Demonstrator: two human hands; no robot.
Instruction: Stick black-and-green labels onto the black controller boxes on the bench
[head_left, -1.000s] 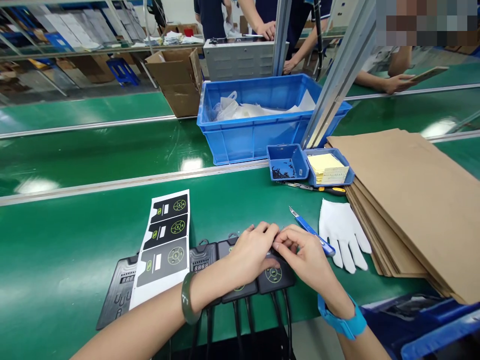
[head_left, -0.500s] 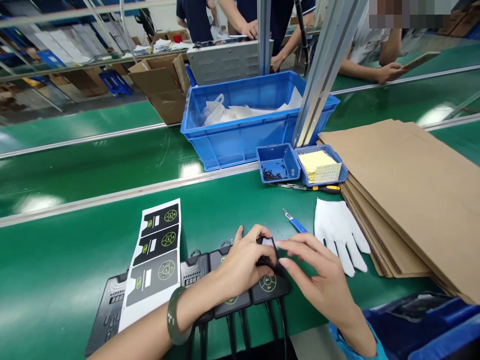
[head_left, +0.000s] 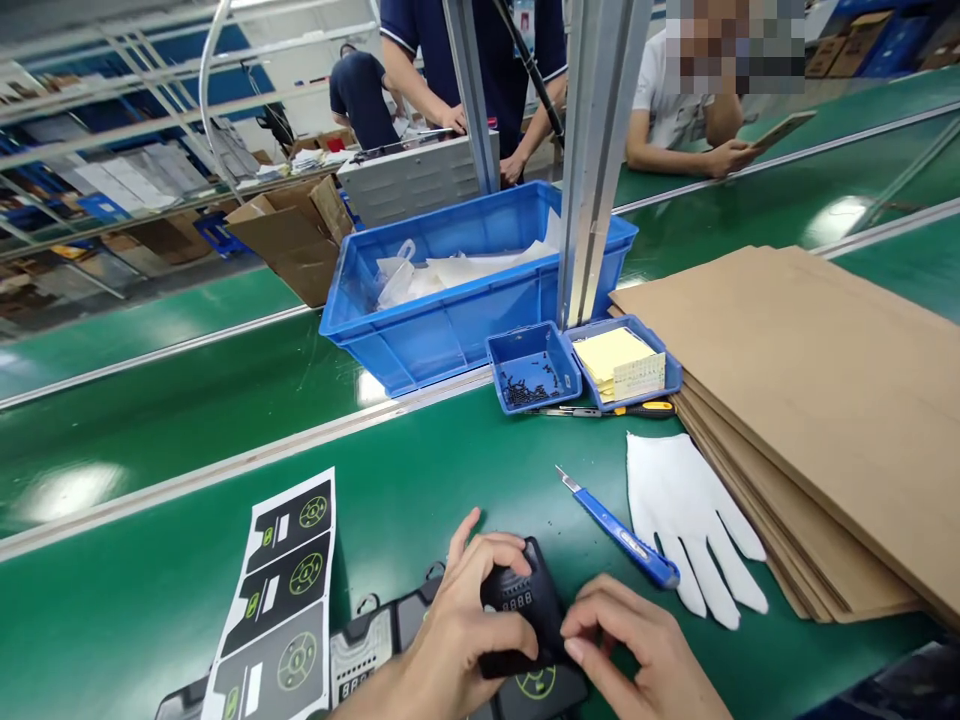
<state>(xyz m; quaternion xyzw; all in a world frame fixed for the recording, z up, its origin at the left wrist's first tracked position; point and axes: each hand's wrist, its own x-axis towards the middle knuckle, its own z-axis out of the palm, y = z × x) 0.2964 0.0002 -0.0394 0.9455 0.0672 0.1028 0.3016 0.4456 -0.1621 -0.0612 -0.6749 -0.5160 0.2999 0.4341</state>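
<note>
My left hand [head_left: 457,635] curls around a black box-shaped device with a digit display [head_left: 534,590], its fingers at the top and its thumb across the lower face. At that device's right edge is my right hand [head_left: 637,640], thumb and index finger pinched together; whatever is between them is too small to make out. Below the device a black panel with a green round emblem [head_left: 536,683] shows partly. More black devices [head_left: 401,622] lie in a row to the left, partly hidden by my left hand. A sheet of black and grey labels [head_left: 306,573] lies over the leftmost one.
A blue utility knife [head_left: 622,530] and a white glove [head_left: 694,515] lie to the right, beside stacked cardboard sheets [head_left: 795,370]. Farther back are a small bin of screws [head_left: 532,365], yellow paper slips [head_left: 615,360], a screwdriver [head_left: 649,409] and a large blue crate [head_left: 442,330]. Co-workers are beyond.
My right hand's spread fingers have closed into a pinch at the device's right edge. My left hand stays around the device, now showing its display. The view has shifted, so the bench items appear lower.
</note>
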